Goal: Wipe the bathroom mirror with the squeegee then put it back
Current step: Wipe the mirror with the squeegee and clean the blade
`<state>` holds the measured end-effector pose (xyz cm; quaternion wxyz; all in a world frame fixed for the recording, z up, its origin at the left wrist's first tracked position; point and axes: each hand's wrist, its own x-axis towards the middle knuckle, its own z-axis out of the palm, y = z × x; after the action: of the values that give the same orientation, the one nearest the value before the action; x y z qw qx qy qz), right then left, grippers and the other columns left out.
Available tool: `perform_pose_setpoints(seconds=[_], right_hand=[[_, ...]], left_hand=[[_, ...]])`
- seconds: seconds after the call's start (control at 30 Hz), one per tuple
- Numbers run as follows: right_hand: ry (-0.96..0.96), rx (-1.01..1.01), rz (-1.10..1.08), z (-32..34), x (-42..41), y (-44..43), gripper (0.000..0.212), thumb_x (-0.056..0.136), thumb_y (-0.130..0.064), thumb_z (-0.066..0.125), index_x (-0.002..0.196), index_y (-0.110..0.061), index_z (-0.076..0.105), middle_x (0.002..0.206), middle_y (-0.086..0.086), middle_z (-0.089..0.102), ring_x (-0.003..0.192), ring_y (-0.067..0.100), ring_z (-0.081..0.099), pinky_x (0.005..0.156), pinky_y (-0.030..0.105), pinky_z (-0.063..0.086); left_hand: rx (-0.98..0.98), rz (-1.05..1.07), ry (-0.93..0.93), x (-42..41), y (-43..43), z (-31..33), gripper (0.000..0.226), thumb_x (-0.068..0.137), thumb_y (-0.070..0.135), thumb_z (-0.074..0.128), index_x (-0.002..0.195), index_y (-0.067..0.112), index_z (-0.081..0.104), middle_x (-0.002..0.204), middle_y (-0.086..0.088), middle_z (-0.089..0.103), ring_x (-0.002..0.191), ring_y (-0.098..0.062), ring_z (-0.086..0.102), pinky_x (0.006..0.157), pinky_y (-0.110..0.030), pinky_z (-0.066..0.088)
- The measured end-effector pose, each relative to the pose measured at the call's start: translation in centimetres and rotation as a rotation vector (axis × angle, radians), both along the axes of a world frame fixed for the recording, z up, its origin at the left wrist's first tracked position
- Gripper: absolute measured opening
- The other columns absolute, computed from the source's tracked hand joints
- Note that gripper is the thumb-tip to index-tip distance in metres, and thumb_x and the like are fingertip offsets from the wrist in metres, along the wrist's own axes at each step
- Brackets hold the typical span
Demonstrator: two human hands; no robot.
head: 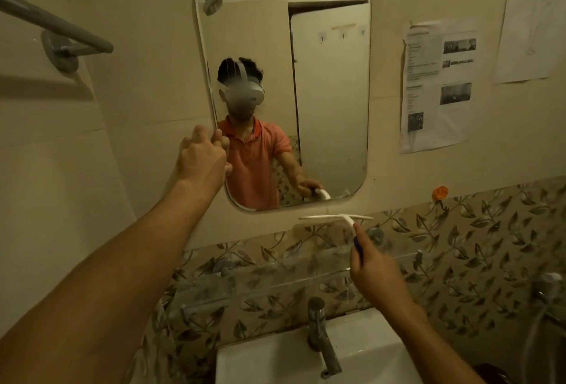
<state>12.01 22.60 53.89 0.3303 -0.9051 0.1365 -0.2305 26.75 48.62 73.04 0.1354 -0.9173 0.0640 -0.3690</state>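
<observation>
Head view: squeegee (337,217) below mirror (330,107).

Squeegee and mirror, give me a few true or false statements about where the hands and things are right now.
1. The right hand holds the squeegee. True.
2. The squeegee blade is pressed on the middle of the mirror. False: it sits below the mirror's bottom edge, against the wall.
3. The left hand is at the mirror's left edge. True.
4. The tap is running. False: no water shows.
5. The left hand holds a cloth. False: nothing shows in it.
</observation>
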Motion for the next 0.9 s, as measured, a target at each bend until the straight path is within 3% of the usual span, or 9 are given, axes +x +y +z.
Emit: perform_pose_setpoints(seconds=[0.23,0.53,0.7,0.9], right_hand=[[-0.167,0.045,0.01,4.5,-0.2,-1.5,0.063,0.107,-0.029,0.04,0.161,-0.041,0.011,0.071,0.005,0.064,0.059,0.023,0.062,0.058,0.049,0.057],[-0.134,-0.004,0.037,4.2,0.7,-2.3,0.067,0.107,-0.025,0.043,0.162,-0.04,0.008,0.07,0.003,0.062,0.057,0.019,0.06,0.054,0.038,0.053],[0.007,-0.06,0.064,2.1,-0.4,-2.1,0.062,0.108,-0.028,0.043,0.163,-0.034,0.014,0.069,0.0,0.061,0.055,0.015,0.06,0.054,0.034,0.054],[-0.155,0.013,0.071,3.9,-1.6,-1.2,0.066,0.107,-0.028,0.045,0.161,-0.043,0.009,0.065,0.0,0.062,0.053,0.017,0.059,0.053,0.04,0.055]], left_hand=[[-0.008,0.003,0.02,0.2,0.0,0.0,0.079,0.096,0.055,0.057,0.154,0.009,0.029,0.133,-0.02,0.033,0.109,-0.034,0.052,0.078,-0.036,0.053],[0.007,0.006,-0.004,0.8,0.2,-0.2,0.083,0.094,0.058,0.057,0.155,0.01,0.029,0.131,-0.019,0.033,0.108,-0.034,0.053,0.078,-0.036,0.054],[0.03,0.026,-0.004,0.7,0.2,-0.3,0.082,0.094,0.058,0.056,0.155,0.011,0.029,0.13,-0.019,0.033,0.106,-0.033,0.054,0.075,-0.035,0.054],[-0.011,0.012,-0.001,0.8,0.1,-0.2,0.082,0.095,0.057,0.057,0.157,0.013,0.025,0.132,-0.018,0.031,0.11,-0.032,0.051,0.076,-0.035,0.054]])
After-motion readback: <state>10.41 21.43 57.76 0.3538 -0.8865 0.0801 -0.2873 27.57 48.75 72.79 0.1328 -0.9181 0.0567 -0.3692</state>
